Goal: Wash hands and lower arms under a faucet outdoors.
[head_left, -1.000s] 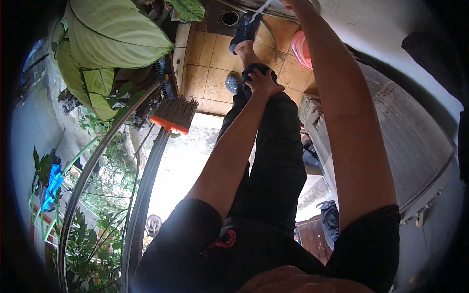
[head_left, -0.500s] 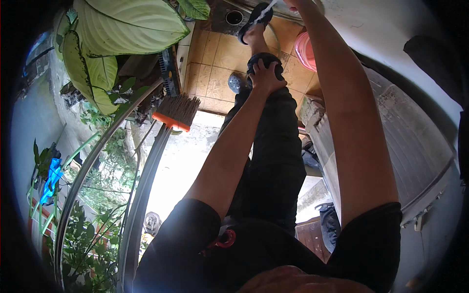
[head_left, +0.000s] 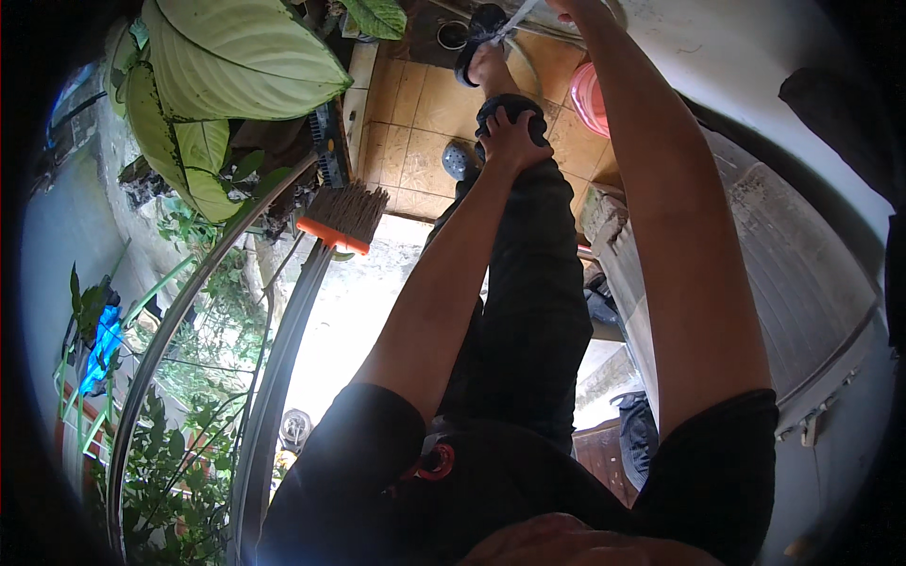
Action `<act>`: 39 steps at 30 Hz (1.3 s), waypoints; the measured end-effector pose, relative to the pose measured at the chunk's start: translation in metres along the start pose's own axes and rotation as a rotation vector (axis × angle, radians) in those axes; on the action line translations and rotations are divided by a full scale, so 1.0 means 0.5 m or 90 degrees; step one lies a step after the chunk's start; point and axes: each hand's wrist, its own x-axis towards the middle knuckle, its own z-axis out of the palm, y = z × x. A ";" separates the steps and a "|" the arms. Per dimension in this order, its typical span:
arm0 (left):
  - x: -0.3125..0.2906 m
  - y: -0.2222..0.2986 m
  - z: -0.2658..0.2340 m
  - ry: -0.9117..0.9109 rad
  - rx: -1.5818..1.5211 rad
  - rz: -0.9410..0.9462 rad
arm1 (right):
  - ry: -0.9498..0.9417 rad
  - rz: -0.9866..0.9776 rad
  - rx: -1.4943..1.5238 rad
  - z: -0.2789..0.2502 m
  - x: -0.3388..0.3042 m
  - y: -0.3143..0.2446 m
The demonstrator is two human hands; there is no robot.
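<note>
My left hand (head_left: 512,141) is wrapped round the rolled-up cuff of a black trouser leg (head_left: 533,245), below my knee. That leg is stretched forward, and its foot wears a dark clog (head_left: 483,36). A stream of water (head_left: 517,17) falls on the foot and clog. My right hand (head_left: 570,8) is at the top edge beside the stream, mostly cut off; its fingers look curled, but what they hold is out of the picture. The other foot's grey clog (head_left: 459,160), with holes in it, shows left of the stretched leg.
Orange-brown tiles (head_left: 425,104) cover the floor, with a round drain (head_left: 452,36) at the far end. A pink bucket (head_left: 590,99) stands right of the leg. An orange-headed broom (head_left: 332,233), a metal rail (head_left: 160,330) and a large-leaved plant (head_left: 245,57) are at left.
The stretched foot has shifted slightly left, and the water now splashes nearer the ankle. My left hand keeps its hold on the trouser leg.
</note>
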 end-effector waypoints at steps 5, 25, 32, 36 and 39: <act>0.013 0.042 0.019 -0.011 -0.030 0.028 | -0.040 0.033 0.004 0.098 0.008 -0.012; 0.020 0.044 0.028 -0.038 -0.040 0.027 | 0.017 0.094 0.113 0.196 0.064 -0.056; 0.012 -0.049 0.024 -0.037 -0.006 -0.050 | -0.007 0.059 -0.049 0.010 0.048 -0.040; 0.018 -0.029 0.038 -0.066 -0.013 -0.051 | 0.089 0.162 0.041 0.102 0.073 -0.069; 0.031 0.030 0.066 -0.092 -0.028 -0.026 | 0.077 0.441 0.470 0.245 0.062 -0.072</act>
